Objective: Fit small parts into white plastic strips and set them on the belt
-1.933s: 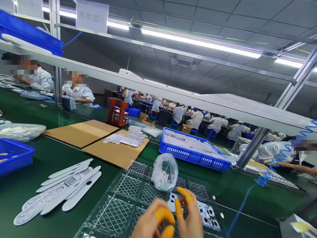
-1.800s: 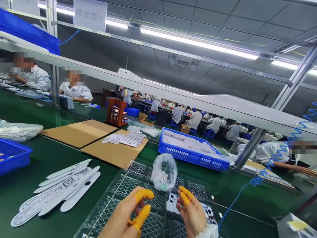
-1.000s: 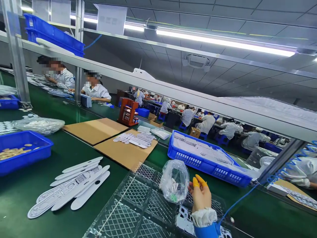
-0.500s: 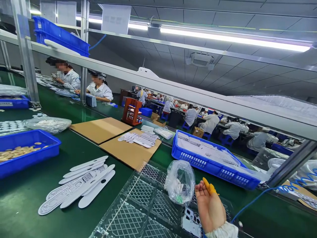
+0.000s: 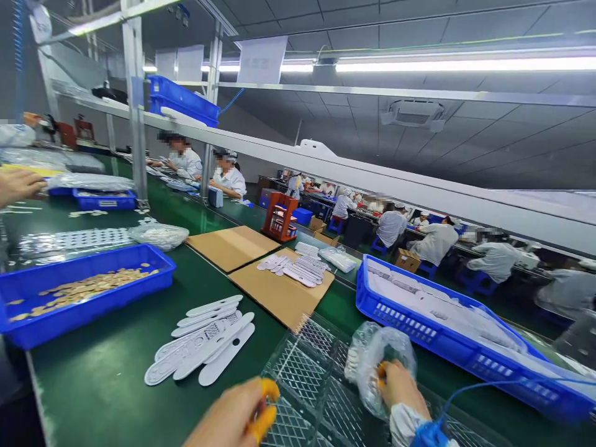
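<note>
- Right hand has moved onto the plastic bag, and the left hand has come back in at the bottom edge.
- Right grip: fingers bent against the bag's near side, one orange finger cot pressing into the film; I can't tell whether they have closed on it.
- Left grip: blurred, fingers curled inward, two orange cots close together, nothing visible between them; open or closed can't be told.
- Bag: at the right corner of the mesh tray, 2 o'clock from the left hand, whitish contents inside.
- Blue crate: just past the bag at 1 o'clock, holding white parts.
- White strips: on the green desk, 11 o'clock from the left hand.
- Cardboard sheet: 12 o'clock, carrying more strips.
- Gold discs: in a blue tray, 10 o'clock.
- Farther off: a red rack at 12 o'clock, two seated co-workers at 11 o'clock, and another person's hand at 10 o'clock.
</note>
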A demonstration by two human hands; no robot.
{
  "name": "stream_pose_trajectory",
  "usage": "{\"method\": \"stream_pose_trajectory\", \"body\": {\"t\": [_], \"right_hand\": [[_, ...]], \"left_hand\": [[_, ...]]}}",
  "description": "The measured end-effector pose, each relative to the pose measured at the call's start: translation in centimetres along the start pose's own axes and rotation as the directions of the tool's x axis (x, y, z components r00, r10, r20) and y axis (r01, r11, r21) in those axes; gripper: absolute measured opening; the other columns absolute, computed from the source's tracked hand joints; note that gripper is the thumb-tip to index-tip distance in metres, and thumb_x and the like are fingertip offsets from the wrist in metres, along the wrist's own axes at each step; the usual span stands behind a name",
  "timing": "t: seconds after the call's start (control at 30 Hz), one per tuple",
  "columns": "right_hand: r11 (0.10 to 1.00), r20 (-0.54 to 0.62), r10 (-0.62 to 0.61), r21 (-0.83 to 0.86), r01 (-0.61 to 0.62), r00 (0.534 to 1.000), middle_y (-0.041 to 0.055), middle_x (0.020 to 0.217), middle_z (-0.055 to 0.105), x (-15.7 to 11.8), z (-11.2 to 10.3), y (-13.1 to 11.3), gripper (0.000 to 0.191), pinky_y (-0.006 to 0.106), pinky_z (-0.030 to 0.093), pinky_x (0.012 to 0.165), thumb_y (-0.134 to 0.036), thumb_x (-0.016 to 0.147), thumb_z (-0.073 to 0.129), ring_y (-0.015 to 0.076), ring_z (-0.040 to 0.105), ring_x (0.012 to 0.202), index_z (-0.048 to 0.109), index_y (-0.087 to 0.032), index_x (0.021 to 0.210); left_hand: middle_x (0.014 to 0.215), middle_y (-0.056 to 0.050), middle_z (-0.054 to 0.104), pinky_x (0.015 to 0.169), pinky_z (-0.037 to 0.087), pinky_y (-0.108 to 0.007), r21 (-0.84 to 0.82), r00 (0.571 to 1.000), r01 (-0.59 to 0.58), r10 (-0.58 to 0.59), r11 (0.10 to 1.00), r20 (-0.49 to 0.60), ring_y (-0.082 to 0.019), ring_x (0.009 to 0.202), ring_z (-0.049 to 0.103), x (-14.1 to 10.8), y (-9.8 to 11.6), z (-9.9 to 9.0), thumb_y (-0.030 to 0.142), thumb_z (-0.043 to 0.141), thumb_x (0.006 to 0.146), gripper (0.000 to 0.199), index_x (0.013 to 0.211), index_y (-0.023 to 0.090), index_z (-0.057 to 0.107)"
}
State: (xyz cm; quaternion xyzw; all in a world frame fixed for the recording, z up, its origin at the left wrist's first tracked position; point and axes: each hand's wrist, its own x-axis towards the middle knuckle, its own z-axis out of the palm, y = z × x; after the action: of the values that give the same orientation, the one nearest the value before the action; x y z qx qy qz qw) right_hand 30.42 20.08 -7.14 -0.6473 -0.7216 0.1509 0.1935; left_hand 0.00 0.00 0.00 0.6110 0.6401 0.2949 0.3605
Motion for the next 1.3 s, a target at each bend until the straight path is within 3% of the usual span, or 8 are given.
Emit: {"method": "stream_pose_trajectory", "body": {"t": [0.17, 0.43, 0.6, 0.67, 0.73, 0.87, 1.07, 1.3], "right_hand": [[0.999, -0.054, -0.044, 0.023, 0.046, 0.998, 0.0078, 0.068, 0.049, -0.5, 1.6, 0.5, 0.012, 0.039, 0.038, 0.061, -0.022, 0.057, 0.058, 0.0242, 0.054, 0.057, 0.052, -0.020, 0.047], [0.845, -0.270, 0.051, 0.525, 0.103, 0.962, 0.0026, 0.052, 0.050, -1.5, 0.4, -0.6, 0.016, 0.033, 0.036, 0.053, -0.023, 0.043, 0.068, 0.0177, 0.045, 0.049, 0.053, -0.023, 0.038], [0.609, -0.066, 0.135, 0.793, -0.030, 0.989, 0.0050, 0.068, 0.065, -4.7, -2.7, -1.1, 0.030, 0.031, 0.046, 0.054, -0.046, 0.063, 0.063, 0.0206, 0.060, 0.063, 0.062, -0.017, 0.070], [0.403, 0.121, 0.091, 0.903, -0.147, 0.988, 0.0068, 0.084, 0.067, -6.3, -4.3, -1.7, 0.031, 0.033, 0.050, 0.072, -0.041, 0.063, 0.070, 0.0208, 0.063, 0.078, 0.062, -0.015, 0.078], [0.235, 0.209, 0.039, 0.948, -0.212, 0.977, 0.0057, 0.092, 0.067, -7.6, -5.4, -2.1, 0.029, 0.031, 0.048, 0.081, -0.030, 0.057, 0.078, 0.0193, 0.062, 0.084, 0.064, -0.015, 0.077], [0.102, 0.135, 0.104, 0.984, -0.145, 0.985, 0.0054, 0.093, 0.067, -8.8, -4.8, -1.6, 0.030, 0.024, 0.049, 0.074, -0.027, 0.050, 0.083, 0.0170, 0.062, 0.079, 0.069, -0.014, 0.073], [0.193, -0.097, 0.207, 0.980, 0.056, 0.973, 0.0061, 0.084, 0.070, -9.2, -2.1, -0.1, 0.037, 0.026, 0.052, 0.073, -0.026, 0.045, 0.084, 0.0188, 0.063, 0.079, 0.070, -0.018, 0.078], [0.331, -0.078, 0.220, 0.944, 0.001, 0.972, 0.0075, 0.073, 0.070, -9.4, -2.1, -0.3, 0.033, 0.033, 0.054, 0.071, -0.033, 0.042, 0.083, 0.0229, 0.064, 0.073, 0.070, -0.016, 0.068]], "left_hand": [[0.092, -0.009, 0.060, 0.074, 0.041, -0.033, 0.473, 0.929, 0.259, -0.084, 0.842, -0.360, -0.021, 0.086, 0.056, 3.2, -5.0, -4.5, 0.010, 0.035, 0.072, 0.030, 0.091, 0.016, 0.057], [0.097, -0.014, 0.052, 0.083, 0.035, -0.040, 0.603, 0.900, 0.204, 0.095, 0.771, -0.425, -0.028, 0.098, 0.042, 6.4, -5.8, -3.2, 0.003, 0.036, 0.066, 0.025, 0.074, 0.011, 0.059], [0.093, -0.009, 0.050, 0.077, 0.037, -0.035, 0.547, 0.900, 0.138, 0.126, 0.826, -0.417, -0.023, 0.091, 0.043, 7.1, -3.0, -3.7, 0.007, 0.041, 0.063, 0.018, 0.070, 0.013, 0.056], [0.096, -0.006, 0.050, 0.075, 0.039, -0.031, 0.428, 0.920, 0.044, 0.130, 0.903, -0.369, -0.020, 0.091, 0.046, 7.2, -0.2, -2.6, 0.010, 0.041, 0.065, 0.019, 0.077, 0.015, 0.055], [0.090, -0.003, 0.051, 0.062, 0.041, -0.026, 0.025, 0.969, -0.097, 0.100, 0.995, -0.225, -0.014, 0.074, 0.051, 7.2, 3.1, -0.2, 0.017, 0.038, 0.072, 0.017, 0.085, 0.017, 0.050], [0.072, 0.002, 0.049, 0.050, 0.038, -0.022, -0.486, 0.992, -0.067, 0.110, 0.872, 0.061, -0.008, 0.053, 0.046, 8.0, 7.9, 6.9, 0.034, 0.045, 0.075, 0.020, 0.086, 0.018, 0.047], [0.079, -0.002, 0.059, 0.051, 0.042, -0.024, -0.638, 0.976, 0.097, 0.052, 0.764, 0.211, -0.011, 0.056, 0.056, 10.3, 7.7, 14.4, 0.033, 0.045, 0.075, 0.030, 0.101, 0.018, 0.045], [0.084, -0.001, 0.062, 0.064, 0.047, -0.027, -0.686, 0.959, 0.122, 0.094, 0.717, 0.269, -0.013, 0.070, 0.059, 11.2, 8.1, 14.6, 0.040, 0.059, 0.068, 0.048, 0.111, 0.023, 0.046]]}}
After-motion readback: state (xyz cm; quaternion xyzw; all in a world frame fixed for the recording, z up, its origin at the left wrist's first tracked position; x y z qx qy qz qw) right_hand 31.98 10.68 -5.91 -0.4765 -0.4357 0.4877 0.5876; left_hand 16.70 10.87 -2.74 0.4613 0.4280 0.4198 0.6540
